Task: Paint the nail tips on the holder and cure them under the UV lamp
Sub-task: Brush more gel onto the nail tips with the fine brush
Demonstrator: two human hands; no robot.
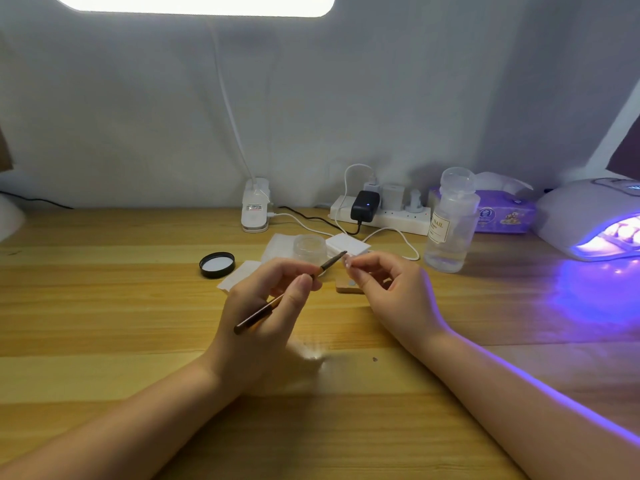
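Stretching across the whole shot is a light wooden desk point(104, 341) with a grey fabric backdrop point(138, 98) behind it. Over on the far right edge sits the white UV lamp point(581, 209), switched on and throwing purple light across the wood and along the right forearm. Just left of it there's a purple tissue pack point(502, 213), then a clear pump bottle point(450, 223) with a "NAIL" label standing in front. A white power strip point(381, 216) with a black adapter point(363, 206) plugged in runs along the back, and a white clip-on lamp base point(254, 211) sits left of that. Mid-desk you've got some white wipes point(242, 275), a small clear jar point(310, 247) with its black lid point(217, 265) lying off to the left, well apart from it. The left hand point(263, 313) has its fingers curled round a thin brown nail brush point(277, 299), bristle end pointing up and right. The right hand point(391, 289) pinches a tiny pale nail tip point(347, 261) between thumb and fingertip, held up off the desk right beside the brush end; can't tell if they're actually touching. A little wooden holder point(348, 287) sits on the desk just under the right hand's fingers.
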